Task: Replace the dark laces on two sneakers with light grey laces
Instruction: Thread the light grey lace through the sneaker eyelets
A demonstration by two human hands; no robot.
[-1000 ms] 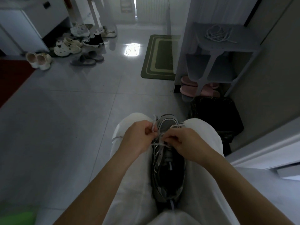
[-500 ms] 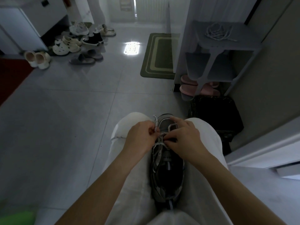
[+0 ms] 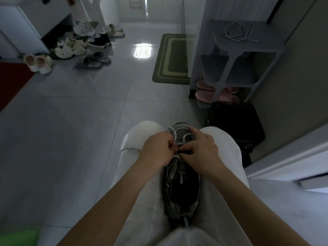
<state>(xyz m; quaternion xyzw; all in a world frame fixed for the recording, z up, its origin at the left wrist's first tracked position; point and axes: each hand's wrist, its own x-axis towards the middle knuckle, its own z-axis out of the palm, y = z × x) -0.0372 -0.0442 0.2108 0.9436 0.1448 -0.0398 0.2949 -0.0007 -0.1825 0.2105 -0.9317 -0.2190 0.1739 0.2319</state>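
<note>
Head view: the person sits with the sneaker [image 3: 182, 192] wedged between pale-trousered thighs, toe pointing away and heel towards the body. The light grey lace [image 3: 186, 136] already loops through the eyelets nearest the toe, so I judge this shoe to be in the early rows of re-lacing.

The left hand [image 3: 158, 150] has its fingers curled and pinches loose strands of the lace at the left edge of the forepart. The right hand [image 3: 200, 150] clasps the front of the shoe, fingers draped over its right side up to the toe and thumb tip at the lace crossing. Whether that thumb also pins the lace, I cannot tell. The two hands touch over the tongue.

To do this step well, the right hand should keep the shoe steady while the left feeds the lace tip squarely through the next eyelet, then pulls it flat. Both ends should be evened before the next crossing, since a twist set here is likely to show along the whole row.

A coil of pale cord [image 3: 237, 32] lies on top of the shelf unit [image 3: 266, 45] well apart to the right. The second sneaker cannot be picked out.
</note>
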